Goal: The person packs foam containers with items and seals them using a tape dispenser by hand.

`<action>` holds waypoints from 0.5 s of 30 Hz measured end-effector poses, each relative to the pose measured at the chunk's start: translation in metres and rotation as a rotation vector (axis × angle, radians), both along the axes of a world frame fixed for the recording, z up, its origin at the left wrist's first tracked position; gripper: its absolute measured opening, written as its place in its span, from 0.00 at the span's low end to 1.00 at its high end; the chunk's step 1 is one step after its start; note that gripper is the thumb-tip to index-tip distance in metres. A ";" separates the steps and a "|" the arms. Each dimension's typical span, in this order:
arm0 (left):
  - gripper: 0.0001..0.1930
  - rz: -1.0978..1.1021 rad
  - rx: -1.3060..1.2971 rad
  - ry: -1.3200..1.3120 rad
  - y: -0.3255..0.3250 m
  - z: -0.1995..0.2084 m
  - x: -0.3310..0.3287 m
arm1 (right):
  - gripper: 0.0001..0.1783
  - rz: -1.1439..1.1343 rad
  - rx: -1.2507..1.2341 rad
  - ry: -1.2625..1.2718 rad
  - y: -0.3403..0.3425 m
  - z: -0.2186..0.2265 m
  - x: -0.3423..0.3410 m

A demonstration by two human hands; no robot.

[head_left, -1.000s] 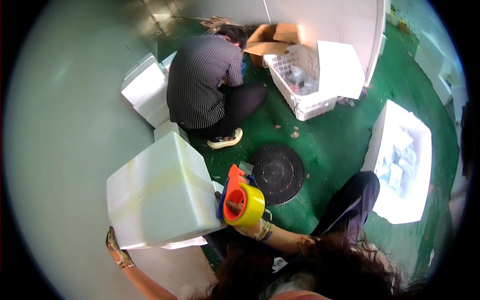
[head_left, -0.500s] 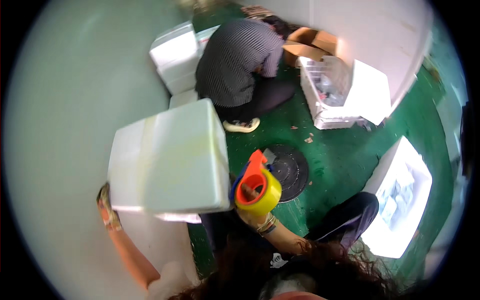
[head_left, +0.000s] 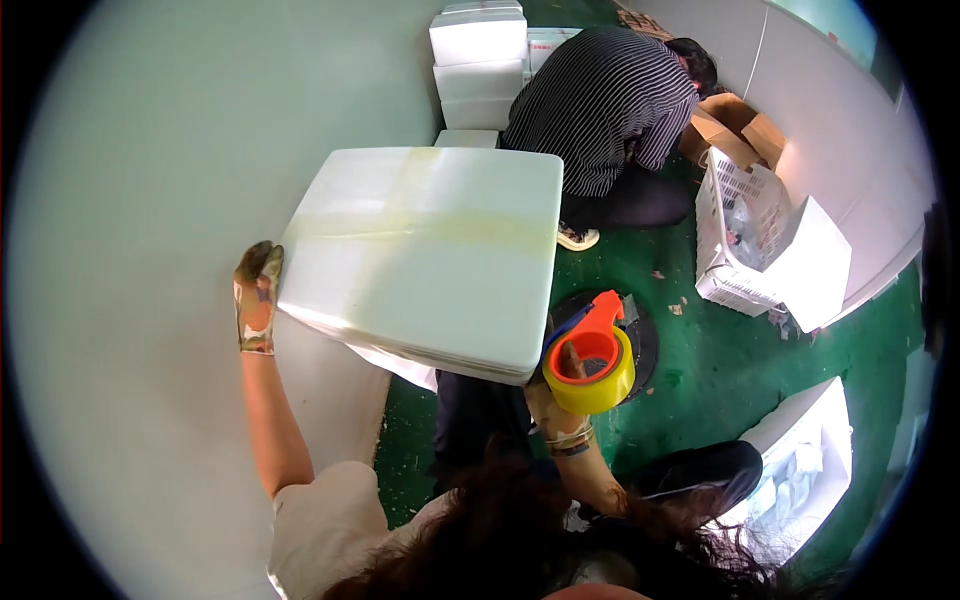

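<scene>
A white foam box (head_left: 440, 280), with pale yellow tape crossing its lid, is held up in front of me, tilted. My left hand (head_left: 258, 290), in a patterned glove, grips the box at its left edge, with part of the fingers out of sight. At the box's right corner, my right hand (head_left: 556, 400) is closed on a tape dispenser (head_left: 606, 312) with an orange frame and a yellow roll of tape. One finger pokes through the dispenser's ring. The box hides whatever other fingers of the right hand lie behind it.
A co-worker (head_left: 600, 110) in a striped shirt crouches ahead. Stacked white foam boxes (head_left: 480, 60) stand left of them; a cardboard box (head_left: 725, 130) and white crate (head_left: 725, 280) stand right. An open foam box (head_left: 835, 430) with bagged contents sits at lower right. The wall (head_left: 180, 180) is at left.
The foam box has turned and tipped, so more of its taped top shows. My left hand has risen with it. The dispenser stays in my right hand, while the whole view has shifted.
</scene>
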State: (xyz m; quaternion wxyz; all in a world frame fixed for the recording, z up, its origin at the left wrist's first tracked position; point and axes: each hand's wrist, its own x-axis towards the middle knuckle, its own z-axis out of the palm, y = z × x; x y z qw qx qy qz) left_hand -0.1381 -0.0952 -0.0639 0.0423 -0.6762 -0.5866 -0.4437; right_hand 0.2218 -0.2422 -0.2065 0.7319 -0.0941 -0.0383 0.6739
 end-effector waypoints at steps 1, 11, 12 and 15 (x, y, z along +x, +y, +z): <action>0.18 0.046 0.114 0.243 -0.002 0.006 0.018 | 0.34 -0.051 -0.061 -0.029 0.001 -0.009 0.004; 0.38 -0.670 -0.217 0.987 -0.022 0.050 0.196 | 0.29 -0.170 -0.091 0.027 0.004 -0.007 -0.002; 0.40 -0.696 -0.155 1.097 -0.020 0.047 0.210 | 0.29 -0.182 -0.089 0.028 0.005 -0.012 0.000; 0.38 -0.936 -0.122 1.065 -0.031 0.050 0.247 | 0.29 -0.171 -0.092 0.090 0.004 -0.022 0.003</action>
